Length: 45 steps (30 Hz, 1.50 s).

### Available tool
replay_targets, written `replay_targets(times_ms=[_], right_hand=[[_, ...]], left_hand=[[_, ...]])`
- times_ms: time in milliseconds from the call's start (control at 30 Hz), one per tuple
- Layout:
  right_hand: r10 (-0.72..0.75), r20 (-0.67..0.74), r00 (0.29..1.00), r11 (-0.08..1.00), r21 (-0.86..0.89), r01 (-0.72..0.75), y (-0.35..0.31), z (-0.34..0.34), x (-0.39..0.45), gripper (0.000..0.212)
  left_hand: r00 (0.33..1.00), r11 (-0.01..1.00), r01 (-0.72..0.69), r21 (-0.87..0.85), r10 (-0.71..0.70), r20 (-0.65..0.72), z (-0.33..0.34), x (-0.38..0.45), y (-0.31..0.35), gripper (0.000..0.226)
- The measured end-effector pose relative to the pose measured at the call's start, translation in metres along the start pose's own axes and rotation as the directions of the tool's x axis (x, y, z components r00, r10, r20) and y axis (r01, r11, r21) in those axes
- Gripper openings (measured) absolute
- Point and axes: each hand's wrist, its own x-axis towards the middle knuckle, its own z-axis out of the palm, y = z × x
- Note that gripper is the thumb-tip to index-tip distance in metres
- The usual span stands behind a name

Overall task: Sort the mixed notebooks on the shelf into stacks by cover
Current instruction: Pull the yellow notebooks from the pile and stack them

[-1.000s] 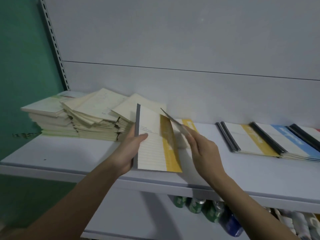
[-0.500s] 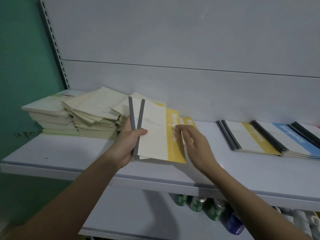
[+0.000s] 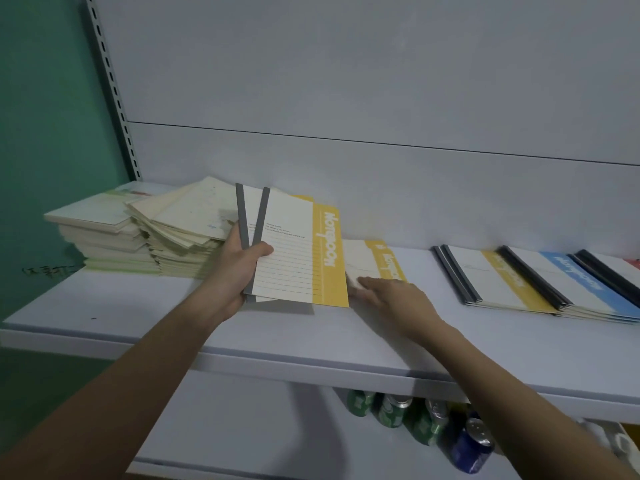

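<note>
- The left hand (image 3: 239,268) is raised off the shelf (image 3: 311,337), forearm reaching up from the lower left, thumb curled over the front cover and fingers behind, gripping two yellow-striped notebooks (image 3: 298,251) by their grey spines.
- The two held notebooks are fanned a little, spines apart at the top and meeting at the thumb, covers tilted toward the camera.
- The right hand (image 3: 391,292) lies low and flat, palm down, fingers straight and pointing left, its forearm coming in from the lower right.
- Its fingertips rest on the near edge of another yellow-striped notebook (image 3: 374,259) lying on the shelf, just right of the held pair; whether they pinch it I cannot tell.
- The two hands are apart, the right one lower and nearer.
- Left of the left hand, touching its back, sits a loose heap of cream-covered notebooks (image 3: 183,230), with a tidier pile (image 3: 97,230) beyond it.
- Well right of the right hand lie a yellow-striped stack (image 3: 498,278), a blue-striped stack (image 3: 581,282) overlapping it, and a dark-spined stack (image 3: 613,271) at the frame edge.
- Below the right forearm, cans (image 3: 429,420) stand on the lower shelf.
</note>
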Motion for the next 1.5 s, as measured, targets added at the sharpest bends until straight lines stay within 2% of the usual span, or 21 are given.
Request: replay_targets(times_ms=[67,133,200,233,300,367,467,533,633,667,733,767,833,900,933,1033,1133,1233,1333,1433,1500], right_hand=[[0.155,-0.145,0.977,0.951,0.288,-0.109,0.001,-0.012,-0.003,0.041],[0.374,-0.339,0.863,0.817,0.561,-0.134,-0.005,-0.025,-0.005,0.043],[0.496,-0.438,0.75,0.695,0.718,-0.041,-0.019,-0.038,-0.008,0.045],[0.481,-0.464,0.744,0.679,0.734,0.019,-0.028,-0.044,-0.011,0.044],[0.316,-0.507,0.802,0.732,0.668,0.134,-0.051,-0.051,-0.017,0.035],[0.051,-0.513,0.857,0.859,0.46,0.223,-0.069,-0.046,-0.022,0.035],[-0.24,-0.465,0.852,0.937,0.118,0.328,-0.075,-0.025,-0.024,0.042],[-0.32,-0.398,0.859,0.921,0.081,0.381,-0.077,-0.019,-0.03,0.043],[-0.258,-0.357,0.898,0.912,0.216,0.348,-0.079,-0.022,-0.042,0.042],[-0.163,-0.412,0.896,0.932,0.233,0.276,-0.075,-0.022,-0.046,0.041],[0.112,-0.545,0.831,0.951,0.301,0.069,-0.061,-0.025,-0.05,0.041],[0.272,-0.529,0.804,0.914,0.402,-0.045,-0.054,-0.029,-0.051,0.044],[0.532,-0.236,0.813,0.682,0.688,-0.247,-0.048,-0.037,-0.052,0.054],[0.563,0.089,0.822,0.395,0.845,-0.362,-0.047,-0.041,-0.048,0.05],[0.548,0.153,0.822,0.346,0.854,-0.389,-0.047,-0.041,-0.045,0.044],[0.553,0.165,0.817,0.318,0.865,-0.389,-0.03,-0.042,-0.034,0.036],[0.494,0.204,0.845,0.287,0.879,-0.38,-0.008,-0.052,-0.031,0.03],[0.498,0.215,0.84,0.323,0.853,-0.41,0.023,-0.06,-0.038,0.03],[0.596,0.138,0.791,0.339,0.85,-0.404,0.061,-0.071,-0.049,0.028],[0.632,0.064,0.772,0.393,0.833,-0.39,0.104,-0.083,-0.056,0.024],[0.614,0.047,0.788,0.447,0.802,-0.397,0.134,-0.089,-0.057,0.024]], left_hand=[[1.0,1.0,-0.004,-0.008,0.004,0.015,0.003,0.003,0.002,0.044],[0.999,1.0,0.006,-0.028,-0.005,0.042,0.009,0.003,0.002,0.043],[0.998,0.999,0.012,-0.042,-0.01,0.06,0.017,0.003,0.003,0.04],[0.998,0.999,0.008,-0.047,-0.005,0.069,0.022,0.004,0.004,0.04],[0.996,0.998,-0.001,-0.063,0.007,0.089,0.033,0.005,0.004,0.039],[0.996,0.994,0.005,-0.112,0.004,0.087,0.044,0.005,0.003,0.034],[0.993,0.969,0.045,-0.244,-0.017,0.113,0.056,0.002,-0.002,0.03],[0.987,0.963,0.074,-0.26,-0.032,0.16,0.058,-0.001,-0.009,0.036],[0.974,0.957,0.142,-0.252,-0.09,0.208,0.058,-0.002,-0.022,0.041],[0.969,0.95,0.166,-0.265,-0.107,0.223,0.057,-0.002,-0.026,0.044],[0.96,0.949,0.178,-0.262,-0.109,0.259,0.056,-0.001,-0.03,0.046],[0.957,0.953,0.168,-0.251,-0.096,0.275,0.057,-0.002,-0.031,0.047],[0.951,0.968,0.137,-0.209,-0.07,0.301,0.058,-0.008,-0.035,0.046],[0.942,0.979,0.116,-0.167,-0.055,0.33,0.062,-0.015,-0.037,0.046],[0.938,0.984,0.111,-0.141,-0.057,0.341,0.065,-0.015,-0.036,0.048],[0.945,0.991,0.117,-0.064,-0.091,0.314,0.081,-0.006,-0.035,0.063],[0.955,0.996,0.085,0.032,-0.091,0.281,0.107,0.003,-0.034,0.05],[0.919,0.994,0.092,0.062,-0.108,0.379,0.134,0.003,-0.037,0.044],[0.867,0.981,0.077,0.178,-0.154,0.475,0.171,-0.003,-0.048,0.047],[0.889,0.951,0.029,0.308,-0.165,0.427,0.221,-0.01,-0.061,0.045],[0.918,0.953,0.054,0.299,-0.165,0.36,0.253,-0.011,-0.066,0.037]])
